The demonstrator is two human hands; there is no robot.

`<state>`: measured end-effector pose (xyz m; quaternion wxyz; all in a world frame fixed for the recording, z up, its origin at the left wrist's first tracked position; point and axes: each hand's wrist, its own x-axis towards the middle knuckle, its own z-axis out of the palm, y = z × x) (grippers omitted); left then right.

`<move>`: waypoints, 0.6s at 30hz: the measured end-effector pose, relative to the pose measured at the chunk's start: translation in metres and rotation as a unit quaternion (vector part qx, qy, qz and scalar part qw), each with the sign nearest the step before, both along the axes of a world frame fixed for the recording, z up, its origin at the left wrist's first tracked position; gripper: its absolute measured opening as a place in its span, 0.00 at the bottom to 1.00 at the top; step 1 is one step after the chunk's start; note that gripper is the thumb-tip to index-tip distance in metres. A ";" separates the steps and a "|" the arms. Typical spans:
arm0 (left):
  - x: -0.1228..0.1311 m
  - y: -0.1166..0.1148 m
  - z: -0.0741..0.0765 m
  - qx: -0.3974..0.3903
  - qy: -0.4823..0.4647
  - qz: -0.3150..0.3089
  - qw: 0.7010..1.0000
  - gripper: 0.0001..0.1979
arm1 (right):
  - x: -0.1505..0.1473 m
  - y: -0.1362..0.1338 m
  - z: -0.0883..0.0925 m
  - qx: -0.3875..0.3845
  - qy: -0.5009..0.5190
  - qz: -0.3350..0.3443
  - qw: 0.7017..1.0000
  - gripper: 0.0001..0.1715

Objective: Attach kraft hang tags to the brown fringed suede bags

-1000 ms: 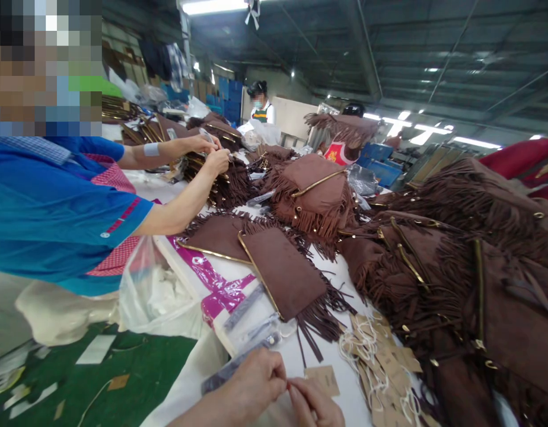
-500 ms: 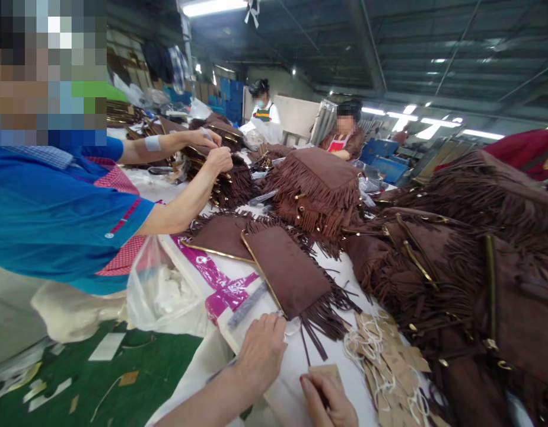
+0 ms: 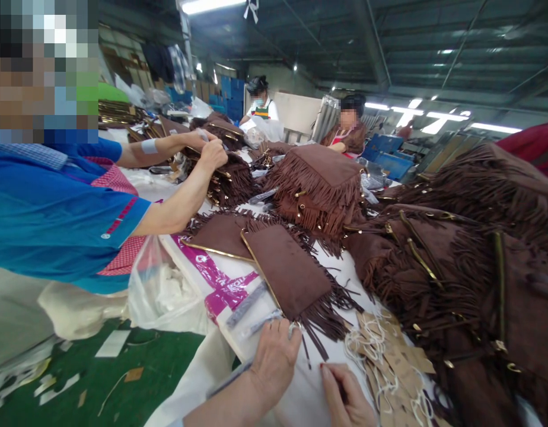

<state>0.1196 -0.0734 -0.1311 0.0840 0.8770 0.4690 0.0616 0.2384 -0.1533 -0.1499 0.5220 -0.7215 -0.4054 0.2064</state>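
A flat brown suede bag (image 3: 285, 270) with a gold zip edge and fringe lies on the white table (image 3: 300, 391) in front of me. My left hand (image 3: 274, 356) reaches to its near corner, fingers curled down around the small metal ring there. Low at the frame's edge, my right hand (image 3: 345, 398) is closed in a pinch, and what it holds is hidden. A heap of kraft hang tags (image 3: 389, 356) with white strings lies just right of both hands.
A big pile of brown fringed bags (image 3: 461, 267) fills the right side, with more bags (image 3: 318, 190) behind. On the left a person in a blue shirt (image 3: 56, 213) handles bags farther up the table. A plastic bag (image 3: 162, 290) hangs at the table edge above the green floor (image 3: 123, 367).
My left hand has moved forward from my right hand to the bag's near corner. The kraft tag seen by my right hand no longer shows.
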 end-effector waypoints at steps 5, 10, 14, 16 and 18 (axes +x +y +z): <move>0.004 -0.003 -0.001 -0.041 0.007 0.013 0.999 0.21 | 0.005 0.014 0.011 -0.024 0.023 -0.051 0.998 0.21; 0.001 0.001 0.006 -0.125 -0.015 0.048 0.991 0.16 | 0.008 0.024 0.019 -0.025 0.027 -0.038 0.999 0.20; -0.004 -0.003 0.011 -0.137 -0.004 0.020 0.990 0.19 | 0.011 0.032 0.018 -0.032 0.037 -0.015 0.999 0.20; -0.006 -0.007 0.010 -0.133 0.001 0.010 0.991 0.21 | 0.010 0.035 0.017 -0.031 0.041 0.006 0.999 0.20; -0.007 -0.010 0.010 -0.140 -0.007 0.016 0.990 0.21 | 0.008 0.037 0.015 -0.031 0.034 0.028 0.999 0.19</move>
